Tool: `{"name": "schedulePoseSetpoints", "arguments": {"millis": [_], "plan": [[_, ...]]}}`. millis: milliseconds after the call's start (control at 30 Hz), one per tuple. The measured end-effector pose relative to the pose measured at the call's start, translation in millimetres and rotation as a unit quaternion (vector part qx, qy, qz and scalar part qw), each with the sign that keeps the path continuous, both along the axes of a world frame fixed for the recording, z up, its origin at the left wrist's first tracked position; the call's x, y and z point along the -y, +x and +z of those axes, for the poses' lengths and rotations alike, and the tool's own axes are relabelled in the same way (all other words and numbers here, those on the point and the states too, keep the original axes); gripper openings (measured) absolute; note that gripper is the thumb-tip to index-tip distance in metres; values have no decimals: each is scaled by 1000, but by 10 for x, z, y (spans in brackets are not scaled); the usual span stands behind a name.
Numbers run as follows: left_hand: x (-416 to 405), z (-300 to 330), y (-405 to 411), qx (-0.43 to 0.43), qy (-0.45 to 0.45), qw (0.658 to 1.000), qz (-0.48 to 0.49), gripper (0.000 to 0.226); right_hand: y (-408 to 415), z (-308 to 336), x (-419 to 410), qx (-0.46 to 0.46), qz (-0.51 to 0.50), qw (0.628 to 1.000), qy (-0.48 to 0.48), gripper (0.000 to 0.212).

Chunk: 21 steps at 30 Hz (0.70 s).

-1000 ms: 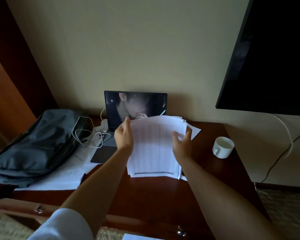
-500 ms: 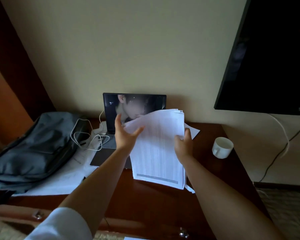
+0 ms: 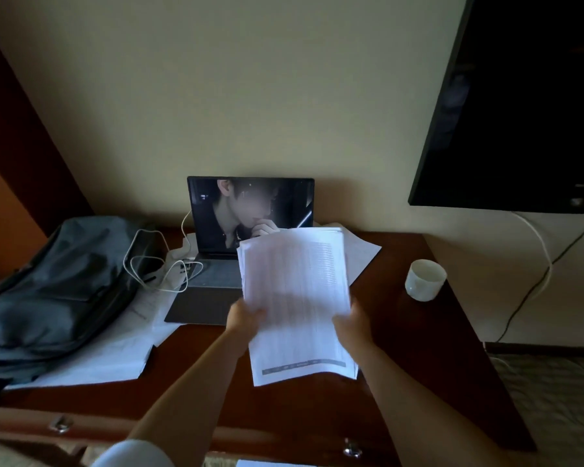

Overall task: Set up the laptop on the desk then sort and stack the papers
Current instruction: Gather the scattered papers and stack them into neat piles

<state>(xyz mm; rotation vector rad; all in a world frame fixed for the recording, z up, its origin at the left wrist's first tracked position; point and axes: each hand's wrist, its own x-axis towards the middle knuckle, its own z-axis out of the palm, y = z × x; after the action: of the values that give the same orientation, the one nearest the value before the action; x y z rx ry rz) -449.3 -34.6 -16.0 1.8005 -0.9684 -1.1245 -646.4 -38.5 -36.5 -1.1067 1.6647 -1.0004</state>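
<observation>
I see both hands gripping the paper stack [image 3: 295,298] above the desk [image 3: 415,348]: left hand [image 3: 245,315] one edge, right hand [image 3: 349,323] other; open laptop [image 3: 236,237] behind.

Single head cam, wide-angle, sitting above the desk [image 3: 418,348] front edge and looking forward and down toward the wall [image 3: 250,96]. Both forearms are entering from the bottom of frame, so it's riding close to the work. It's taking in the full desk top, the laptop [image 3: 250,214] dead center at the back, and clipping the wall TV [image 3: 520,112] at upper right. Edges are bowing from lens distortion. No second view, nothing overlapping.
</observation>
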Motion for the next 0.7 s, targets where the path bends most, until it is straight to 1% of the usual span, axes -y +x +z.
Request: {"name": "schedulePoseSetpoints", "arguments": {"millis": [67, 133, 200, 300, 400, 467, 533, 600, 700], "plan": [[23, -113, -97, 31, -3, 999, 21, 31, -43, -126, 2, -28, 1, 1000, 13, 47], [114, -20, -245, 36, -19, 999, 26, 30, -154, -78, 62, -58, -19, 998, 21, 49], [212, 67, -412, 39, -28, 999, 2, 26, -327, -78, 128, -77, -41, 996, 29, 48], [220, -18, -645, 62, -17, 997, -40, 39, -573, -214, 107, -100, -49, 991, 75, 53], [50, -305, -806, 103, 30, 990, -94, 46, -735, -395, 6, -149, -25, 984, 94, 66], [-125, -476, -857, 116, 63, 987, -96, 51, -818, -484, -74, -189, -7, 978, 82, 73], [-323, -592, -884, 136, 85, 983, -86, 57, -852, -564, -191, -211, 28, 975, 69, 73], [-517, -664, -896, 161, 80, 982, -61, 54, -824, -609, -336, -209, 73, 973, 58, 72], [-808, -634, -859, 195, 58, 979, -2, 43, -671, -561, -570, -167, 133, 977, 27, 66]]}}
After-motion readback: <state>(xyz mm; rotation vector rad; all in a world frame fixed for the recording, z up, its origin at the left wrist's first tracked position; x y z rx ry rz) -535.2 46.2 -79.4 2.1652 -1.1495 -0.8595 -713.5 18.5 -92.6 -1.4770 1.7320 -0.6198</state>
